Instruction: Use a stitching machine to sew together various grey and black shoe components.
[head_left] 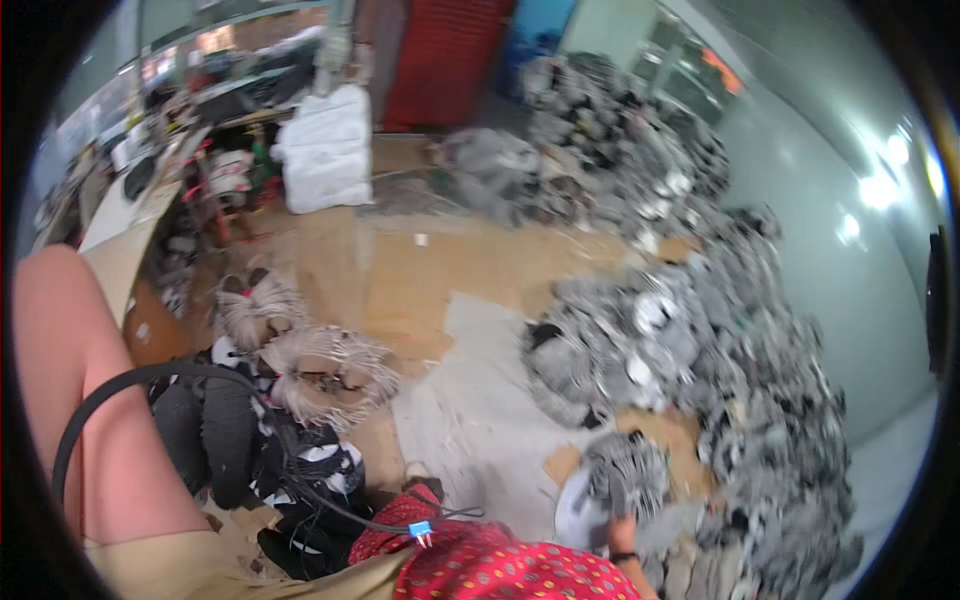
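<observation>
My right hand (622, 533), with a dark band at the wrist, reaches out at the lower right. Its fingers are closed on a grey piece at the near edge of a bundle of grey knitted pieces (632, 465); blur hides the exact grip. Beside that bundle lies a pale round piece (578, 515). My bent left arm (125, 430) fills the left edge, but its hand does not show. A black cable (165, 370) with a blue connector (420, 528) loops across, over red patterned cloth (500, 565).
Grey knitted bundles (770, 400) are heaped along the right wall and at the back. Beige bundles (325, 372) and dark knitted pieces (230, 440) lie on the left. A white sack (325, 150) stands near a cluttered table (125, 215). Grey sheeting (460, 430) covers part of the floor.
</observation>
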